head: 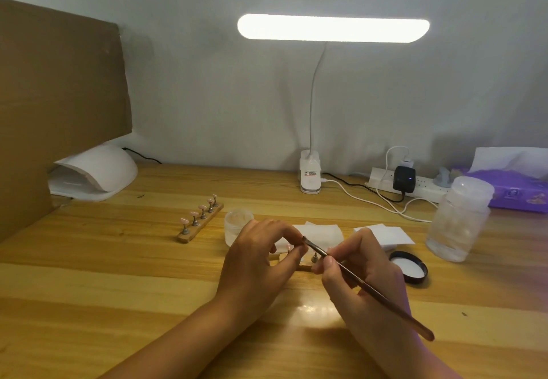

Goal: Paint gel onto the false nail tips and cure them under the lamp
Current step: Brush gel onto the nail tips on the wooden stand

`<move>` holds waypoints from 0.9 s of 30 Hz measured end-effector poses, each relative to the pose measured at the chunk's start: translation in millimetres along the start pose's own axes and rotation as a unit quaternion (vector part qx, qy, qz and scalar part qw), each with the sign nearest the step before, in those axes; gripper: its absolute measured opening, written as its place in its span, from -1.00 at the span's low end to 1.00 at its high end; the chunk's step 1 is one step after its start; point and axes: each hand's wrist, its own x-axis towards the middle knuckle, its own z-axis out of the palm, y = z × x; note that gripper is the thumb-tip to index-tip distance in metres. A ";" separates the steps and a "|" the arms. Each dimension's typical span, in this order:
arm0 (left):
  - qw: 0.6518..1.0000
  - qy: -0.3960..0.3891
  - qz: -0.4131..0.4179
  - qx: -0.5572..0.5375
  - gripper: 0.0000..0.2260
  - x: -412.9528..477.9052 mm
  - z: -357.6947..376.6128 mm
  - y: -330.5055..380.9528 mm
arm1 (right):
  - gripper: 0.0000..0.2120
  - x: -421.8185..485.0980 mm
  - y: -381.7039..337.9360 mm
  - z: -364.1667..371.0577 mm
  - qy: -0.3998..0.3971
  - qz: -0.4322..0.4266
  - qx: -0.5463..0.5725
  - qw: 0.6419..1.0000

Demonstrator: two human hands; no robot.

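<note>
My left hand [261, 257] pinches a small nail tip holder between thumb and forefinger over a wooden strip [305, 266] that is mostly hidden behind both hands. My right hand [360, 271] grips a thin brown brush [367, 288], whose tip touches the spot at my left fingertips. One metal peg [314, 257] on that strip shows between the hands. A second wooden strip [200, 224] with several pink nail tips stands to the left. The white curing lamp [95, 172] sits at the back left. An open gel jar [238, 225] stands just behind my left hand.
A black jar lid [409, 267] lies right of my hands. White wipes [385, 234] lie behind them. A clear lidded jar [459, 218], a purple tissue pack [516, 191], a power strip [412, 184] with cables and a lit desk lamp [310, 175] stand at the back. A cardboard sheet [59, 96] leans at the left.
</note>
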 end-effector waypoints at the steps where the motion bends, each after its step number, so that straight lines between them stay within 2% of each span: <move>1: 1.000 -0.001 0.000 0.000 -0.91 0.1 -0.1 0.0 | -0.83 -0.1 0.4 0.0 -0.003 -0.001 -0.004 1.000; 7: 1.000 0.002 0.001 -0.005 -0.90 -0.4 -1.1 1.6 | -0.73 -0.7 4.3 -1.2 0.001 -0.004 -0.028 1.000; 11: 1.000 0.002 -0.010 -0.013 -0.90 -0.4 -0.5 1.2 | -0.85 -0.4 4.2 -1.1 0.014 -0.011 -0.034 0.999; 16: 1.000 0.001 -0.014 -0.012 -0.90 -0.6 0.4 -0.4 | -0.81 0.1 3.3 -2.3 0.038 -0.023 -0.029 0.999; 19: 1.000 -0.001 -0.012 -0.004 -0.91 -0.8 -0.1 -0.4 | -0.73 -0.4 2.8 -2.0 0.012 -0.016 -0.027 0.999; 21: 1.000 0.001 -0.009 0.002 -0.92 -0.6 -0.5 -0.1 | -0.77 -0.9 1.2 -1.2 -0.008 -0.014 -0.026 1.000; 24: 1.000 0.004 -0.008 0.001 -0.91 -0.9 -0.3 -0.1 | -0.83 -1.2 1.5 -0.8 -0.011 -0.009 -0.032 0.999; 27: 1.000 0.008 0.000 -0.004 -0.88 -1.4 -0.9 1.3 | -0.76 -1.3 4.4 -1.7 -0.004 -0.012 -0.047 0.999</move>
